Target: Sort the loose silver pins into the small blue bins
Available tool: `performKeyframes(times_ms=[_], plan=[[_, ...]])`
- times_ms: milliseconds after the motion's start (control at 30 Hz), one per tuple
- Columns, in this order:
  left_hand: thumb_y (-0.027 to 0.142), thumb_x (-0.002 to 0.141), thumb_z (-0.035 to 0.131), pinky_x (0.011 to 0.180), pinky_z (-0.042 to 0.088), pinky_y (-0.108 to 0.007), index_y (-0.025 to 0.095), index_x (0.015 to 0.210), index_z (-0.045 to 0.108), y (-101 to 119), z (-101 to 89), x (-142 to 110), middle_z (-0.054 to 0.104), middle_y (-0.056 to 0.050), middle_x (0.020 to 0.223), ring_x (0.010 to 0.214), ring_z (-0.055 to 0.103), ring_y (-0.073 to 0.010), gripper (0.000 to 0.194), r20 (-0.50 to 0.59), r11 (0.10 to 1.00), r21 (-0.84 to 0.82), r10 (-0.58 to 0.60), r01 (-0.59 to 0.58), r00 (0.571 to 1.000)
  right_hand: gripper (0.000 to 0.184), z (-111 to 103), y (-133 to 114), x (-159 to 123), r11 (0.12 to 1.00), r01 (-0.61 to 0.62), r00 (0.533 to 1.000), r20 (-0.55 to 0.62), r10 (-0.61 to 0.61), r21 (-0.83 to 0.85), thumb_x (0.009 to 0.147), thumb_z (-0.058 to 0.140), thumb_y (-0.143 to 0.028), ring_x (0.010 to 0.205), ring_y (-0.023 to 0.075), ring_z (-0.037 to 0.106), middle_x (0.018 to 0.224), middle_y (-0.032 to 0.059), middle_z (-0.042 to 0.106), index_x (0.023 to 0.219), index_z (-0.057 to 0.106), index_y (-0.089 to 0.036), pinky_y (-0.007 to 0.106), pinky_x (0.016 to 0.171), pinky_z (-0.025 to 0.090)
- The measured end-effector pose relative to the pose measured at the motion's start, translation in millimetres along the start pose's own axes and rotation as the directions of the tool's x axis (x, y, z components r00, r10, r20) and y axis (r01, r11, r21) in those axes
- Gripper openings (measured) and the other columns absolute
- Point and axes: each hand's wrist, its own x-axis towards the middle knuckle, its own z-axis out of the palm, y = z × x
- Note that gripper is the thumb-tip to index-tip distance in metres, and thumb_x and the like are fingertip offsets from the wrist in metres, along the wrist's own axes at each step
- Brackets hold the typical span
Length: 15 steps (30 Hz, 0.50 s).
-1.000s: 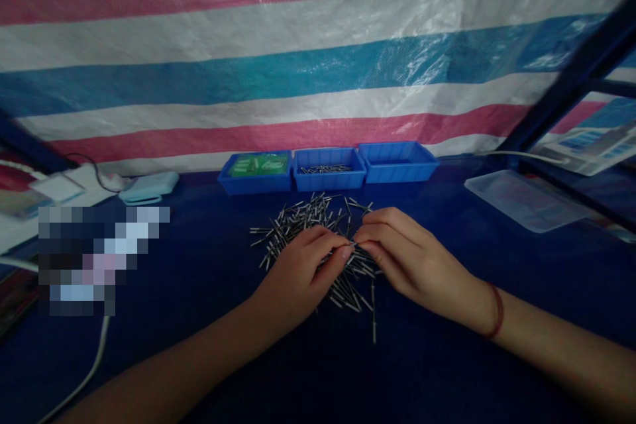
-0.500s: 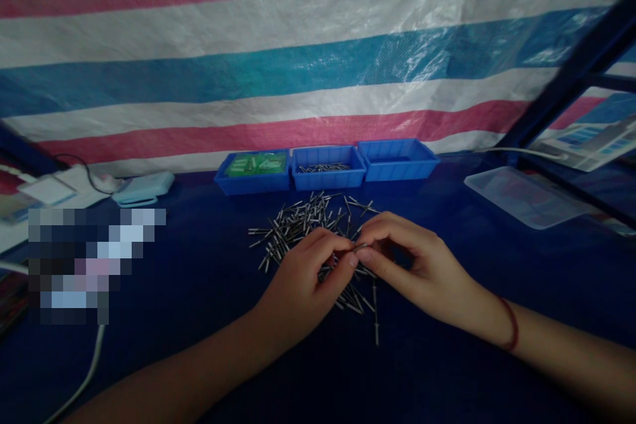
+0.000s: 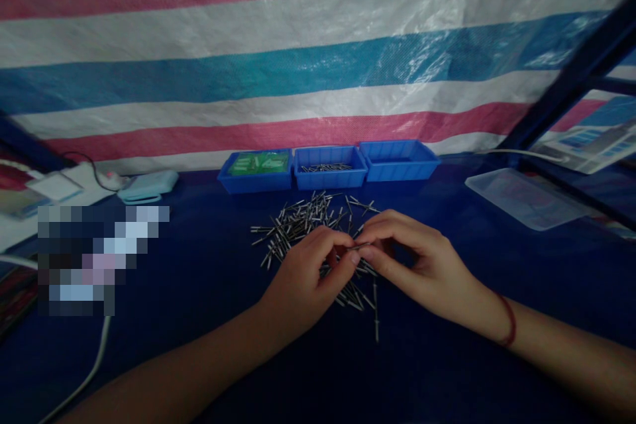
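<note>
Above the near part of a heap of thin metal rods (image 3: pixel 305 218), my two hands meet fingertip to fingertip. The rods are dark, with thicker silver sections. My left hand (image 3: pixel 318 268) pinches one end of a thin metal rod (image 3: pixel 360 246) between thumb and index finger. On its other end are the closed thumb and fingers of my right hand (image 3: pixel 415 252), a dark red band round that wrist. Fingertips cover most of the held rod, so its details cannot be made out. One loose rod (image 3: pixel 376 321) lies apart, nearer to me.
Three blue bins stand behind the heap: the left bin (image 3: pixel 256 183) with green-wrapped pieces, the middle bin (image 3: pixel 330 180) with metal rods, and the right bin (image 3: pixel 401 171). A translucent lid (image 3: pixel 527 199) lies right. A light-blue case (image 3: pixel 148 187) and white cable (image 3: pixel 103 344) are left.
The right hand's fingers have shifted and spread from the thumb at the knuckles, exposing more of the held rod. Both hands stay together over the heap; the view has swayed slightly.
</note>
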Motion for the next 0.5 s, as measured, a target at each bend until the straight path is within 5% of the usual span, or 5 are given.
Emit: performKeyframes(times_ms=[500], plan=[[0.016,0.086,0.054,0.062,0.043,-0.024,0.019,0.091,0.053,0.6,-2.1,-0.7,0.053,-0.001,0.084,0.069,0.049,-0.0101,0.006,-0.133,0.993,-0.013,0.116,-0.119,0.984,0.009,0.6,3.5,-2.8,0.999,-0.008,1.000,-0.010,0.009,0.044,0.082,0.058,-0.014,0.069,0.0108,0.053,0.082,0.0019,0.058,0.090,0.059,-0.019,0.026,0.059,0.045]])
